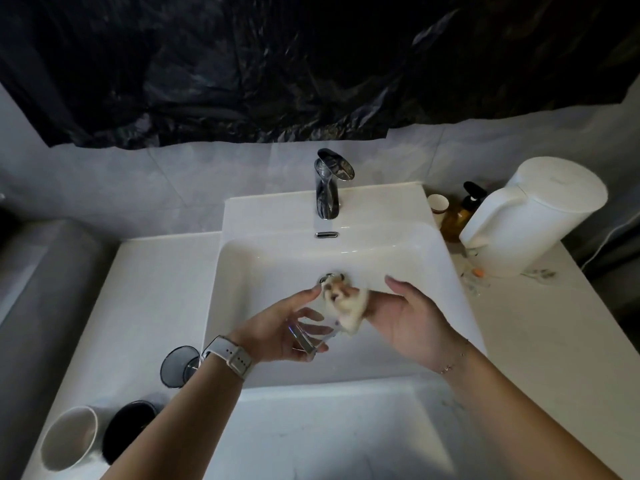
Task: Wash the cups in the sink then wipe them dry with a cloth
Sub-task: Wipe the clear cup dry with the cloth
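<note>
Left hand (277, 327) grips glass cup (311, 332); no legible writing.

The pale, fluffy scrubbing cloth (346, 303) smears into a blur, its pattern unreadable. The clear glass cup (311, 332) half vanishes against the fingers holding it. The black round cup (130, 427) hides behind the forearm.

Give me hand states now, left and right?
Left hand: grips a clear glass cup over the sink.
Right hand: holds a blurred sponge at the cup.
</note>
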The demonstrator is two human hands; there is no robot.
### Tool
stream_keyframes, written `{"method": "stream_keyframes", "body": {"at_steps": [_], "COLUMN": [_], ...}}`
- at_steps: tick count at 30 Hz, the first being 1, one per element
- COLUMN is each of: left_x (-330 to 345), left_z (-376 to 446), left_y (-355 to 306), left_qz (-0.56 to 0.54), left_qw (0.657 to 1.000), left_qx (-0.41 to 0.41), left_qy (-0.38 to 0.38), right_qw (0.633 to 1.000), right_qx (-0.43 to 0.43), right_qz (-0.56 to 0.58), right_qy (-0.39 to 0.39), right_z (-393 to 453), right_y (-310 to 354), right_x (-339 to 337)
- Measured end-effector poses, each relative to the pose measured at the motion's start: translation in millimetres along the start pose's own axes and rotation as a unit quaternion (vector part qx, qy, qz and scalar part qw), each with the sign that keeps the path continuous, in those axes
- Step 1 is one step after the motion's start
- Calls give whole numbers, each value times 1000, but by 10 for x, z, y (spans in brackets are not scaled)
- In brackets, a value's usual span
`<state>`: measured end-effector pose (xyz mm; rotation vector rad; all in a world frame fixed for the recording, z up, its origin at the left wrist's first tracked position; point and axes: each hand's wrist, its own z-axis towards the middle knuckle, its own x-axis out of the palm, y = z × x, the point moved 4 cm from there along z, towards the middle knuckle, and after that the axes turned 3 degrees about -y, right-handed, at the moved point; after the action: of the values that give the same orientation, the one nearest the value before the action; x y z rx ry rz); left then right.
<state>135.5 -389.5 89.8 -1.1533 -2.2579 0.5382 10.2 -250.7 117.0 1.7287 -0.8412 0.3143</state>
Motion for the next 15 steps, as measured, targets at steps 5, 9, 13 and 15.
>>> {"method": "stream_keyframes", "body": {"at_steps": [5,9,13,15], "left_x": [64,87,110,194], "left_z": [39,92,95,94], "left_y": [-17,-28,-120,-170], "left_qz": [-16,-1,56,57], "left_qw": [1000,1000,996,996], "left_qx": [18,15,39,48], "left_qy": [-1,11,-58,-53], "right_qw": [966,970,951,950], "right_qx": [-98,-93,-59,-43], "right_qz": [-226,-205,-290,-300], "right_qy": [-81,-96,-92,-72], "right_z": [62,130,189,200], "right_y": [-40,-33,-11,19], "right_x": [-28,-70,-58,-9]}}
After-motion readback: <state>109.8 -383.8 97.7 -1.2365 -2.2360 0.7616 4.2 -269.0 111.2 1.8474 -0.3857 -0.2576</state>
